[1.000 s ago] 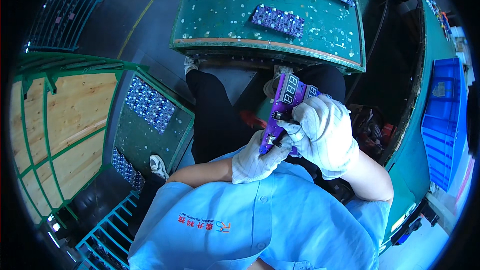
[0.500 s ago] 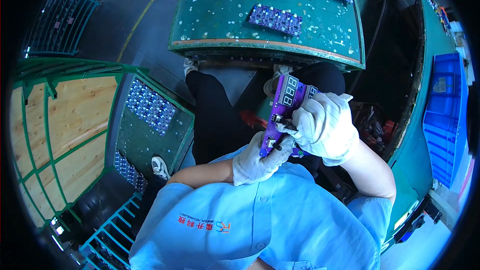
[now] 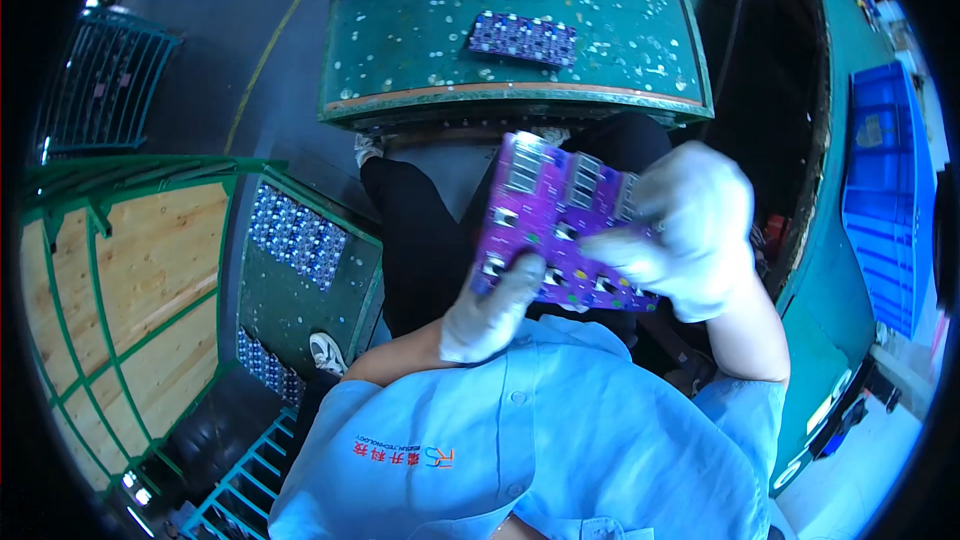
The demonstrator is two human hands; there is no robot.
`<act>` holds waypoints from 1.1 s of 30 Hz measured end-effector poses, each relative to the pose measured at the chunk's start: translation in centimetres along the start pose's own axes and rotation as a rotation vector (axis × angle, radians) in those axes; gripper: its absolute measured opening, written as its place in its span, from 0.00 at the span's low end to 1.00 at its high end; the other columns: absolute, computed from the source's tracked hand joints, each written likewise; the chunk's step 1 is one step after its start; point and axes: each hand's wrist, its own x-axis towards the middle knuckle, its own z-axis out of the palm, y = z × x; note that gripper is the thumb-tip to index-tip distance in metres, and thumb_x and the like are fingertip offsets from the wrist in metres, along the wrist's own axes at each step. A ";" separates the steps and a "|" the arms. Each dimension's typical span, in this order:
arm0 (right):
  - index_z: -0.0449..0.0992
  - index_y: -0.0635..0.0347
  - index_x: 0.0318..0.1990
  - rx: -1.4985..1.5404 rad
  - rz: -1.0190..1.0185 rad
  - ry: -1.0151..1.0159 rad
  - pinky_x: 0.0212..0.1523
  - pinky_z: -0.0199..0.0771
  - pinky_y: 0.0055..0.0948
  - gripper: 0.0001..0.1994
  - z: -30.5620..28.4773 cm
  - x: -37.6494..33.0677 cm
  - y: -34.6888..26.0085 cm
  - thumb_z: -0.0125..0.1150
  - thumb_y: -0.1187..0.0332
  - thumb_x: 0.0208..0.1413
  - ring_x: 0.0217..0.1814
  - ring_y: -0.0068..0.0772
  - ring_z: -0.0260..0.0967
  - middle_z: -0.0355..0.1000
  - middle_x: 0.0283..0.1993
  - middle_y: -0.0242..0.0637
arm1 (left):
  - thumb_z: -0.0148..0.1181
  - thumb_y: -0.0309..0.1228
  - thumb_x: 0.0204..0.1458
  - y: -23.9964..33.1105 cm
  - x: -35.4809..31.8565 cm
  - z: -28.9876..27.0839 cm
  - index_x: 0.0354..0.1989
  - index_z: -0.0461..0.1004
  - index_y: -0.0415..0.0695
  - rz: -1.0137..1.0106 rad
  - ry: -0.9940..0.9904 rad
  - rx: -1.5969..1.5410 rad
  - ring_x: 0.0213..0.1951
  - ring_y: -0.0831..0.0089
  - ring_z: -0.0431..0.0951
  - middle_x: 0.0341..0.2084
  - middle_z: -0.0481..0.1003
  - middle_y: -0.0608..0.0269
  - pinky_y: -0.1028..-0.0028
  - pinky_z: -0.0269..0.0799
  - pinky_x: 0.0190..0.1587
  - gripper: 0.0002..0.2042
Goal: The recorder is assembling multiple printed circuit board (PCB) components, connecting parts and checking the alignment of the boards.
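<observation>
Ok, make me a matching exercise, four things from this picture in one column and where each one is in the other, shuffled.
Things:
1. purple board
2. blue crate
3. wooden panel
4. green table

Places:
A. far right
B. top, ahead of the person
C. between both gloved hands
D. left, behind green bars

Pairs: 1-C, 2-A, 3-D, 4-B

your counter (image 3: 420,50) ahead lies mostly bare around one purple board panel (image 3: 523,37); the blue crate (image 3: 880,190) walls your right.
</observation>
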 end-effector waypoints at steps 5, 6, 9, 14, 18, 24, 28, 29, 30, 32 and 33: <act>0.66 0.63 0.32 0.081 0.721 0.526 0.24 0.60 0.20 0.07 -2.7 -3.9 1.1 0.46 0.68 0.54 0.22 0.18 0.57 0.63 0.23 0.31 | 0.53 0.26 0.46 0.2 0.1 -2.9 0.33 0.71 0.49 0.213 -0.082 -0.242 0.51 0.63 0.66 0.43 0.70 0.62 0.59 0.59 0.53 0.06; 0.66 0.64 0.32 0.067 0.725 0.460 0.23 0.60 0.20 0.07 -3.0 -5.2 1.3 0.43 0.69 0.55 0.21 0.20 0.57 0.63 0.24 0.33 | 0.53 0.26 0.46 0.5 0.1 -2.9 0.33 0.71 0.49 0.211 -0.085 -0.242 0.51 0.63 0.66 0.43 0.70 0.62 0.59 0.59 0.53 0.06; 0.67 0.63 0.28 0.012 0.713 0.317 0.21 0.59 0.20 0.15 -2.2 -7.8 1.3 0.64 0.61 0.44 0.19 0.20 0.57 0.62 0.20 0.31 | 0.53 0.27 0.44 0.8 0.1 -2.9 0.30 0.73 0.51 0.274 -0.081 -0.276 0.51 0.62 0.66 0.45 0.70 0.62 0.56 0.59 0.53 0.06; 0.62 0.58 0.23 -0.161 0.408 0.205 0.17 0.62 0.27 0.19 -0.9 -7.1 0.9 0.69 0.60 0.37 0.17 0.36 0.62 0.64 0.19 0.35 | 0.54 0.29 0.41 1.2 -0.1 -0.5 0.27 0.75 0.51 0.280 0.183 -0.259 0.52 0.60 0.65 0.47 0.69 0.62 0.51 0.57 0.55 0.05; 0.63 0.58 0.25 -0.245 0.242 0.001 0.19 0.62 0.32 0.21 -1.3 -6.1 0.8 0.66 0.53 0.36 0.18 0.36 0.63 0.65 0.20 0.35 | 0.54 0.29 0.40 0.3 -0.2 -2.8 0.27 0.75 0.51 0.305 0.100 -0.248 0.53 0.60 0.64 0.46 0.69 0.62 0.50 0.56 0.55 0.05; 0.64 0.58 0.26 -0.339 0.108 -0.044 0.21 0.63 0.32 0.18 -0.3 -5.4 1.3 0.62 0.54 0.40 0.20 0.37 0.63 0.64 0.21 0.36 | 0.53 0.28 0.41 -0.2 -0.3 -3.0 0.27 0.75 0.51 0.317 0.050 -0.239 0.54 0.60 0.64 0.46 0.70 0.63 0.49 0.54 0.56 0.06; 0.64 0.56 0.23 -0.385 0.112 -0.077 0.21 0.63 0.32 0.17 0.1 -5.1 1.2 0.60 0.52 0.41 0.19 0.37 0.63 0.63 0.20 0.36 | 0.52 0.25 0.42 0.1 -0.6 -2.5 0.29 0.75 0.51 0.373 0.065 -0.194 0.53 0.63 0.64 0.45 0.70 0.64 0.50 0.54 0.57 0.08; 0.64 0.55 0.23 -0.385 0.129 -0.078 0.20 0.63 0.32 0.17 0.1 -5.0 1.1 0.60 0.53 0.41 0.19 0.37 0.62 0.63 0.20 0.35 | 0.51 0.25 0.42 0.4 -0.5 -1.9 0.30 0.75 0.51 0.353 0.081 -0.174 0.52 0.63 0.65 0.44 0.71 0.66 0.51 0.55 0.56 0.08; 0.64 0.55 0.23 -0.383 0.128 -0.078 0.20 0.63 0.32 0.17 -0.1 -4.9 1.1 0.60 0.53 0.41 0.19 0.37 0.62 0.63 0.20 0.35 | 0.51 0.25 0.42 0.2 -0.7 -2.7 0.30 0.75 0.51 0.355 0.083 -0.173 0.52 0.63 0.65 0.44 0.71 0.66 0.51 0.55 0.56 0.08; 0.65 0.55 0.26 -0.389 0.122 -0.185 0.21 0.64 0.32 0.12 -0.5 -4.6 1.0 0.53 0.57 0.45 0.21 0.34 0.63 0.63 0.22 0.35 | 0.51 0.24 0.42 -0.5 -1.1 -4.9 0.31 0.75 0.51 0.377 0.066 -0.182 0.51 0.65 0.67 0.43 0.71 0.66 0.52 0.57 0.56 0.09; 0.65 0.55 0.26 -0.391 0.125 -0.188 0.21 0.64 0.32 0.12 -0.4 -4.7 1.0 0.53 0.57 0.45 0.21 0.34 0.63 0.63 0.22 0.35 | 0.51 0.24 0.42 -0.6 -1.2 -5.2 0.31 0.75 0.51 0.374 0.064 -0.185 0.51 0.65 0.67 0.43 0.71 0.66 0.52 0.57 0.56 0.09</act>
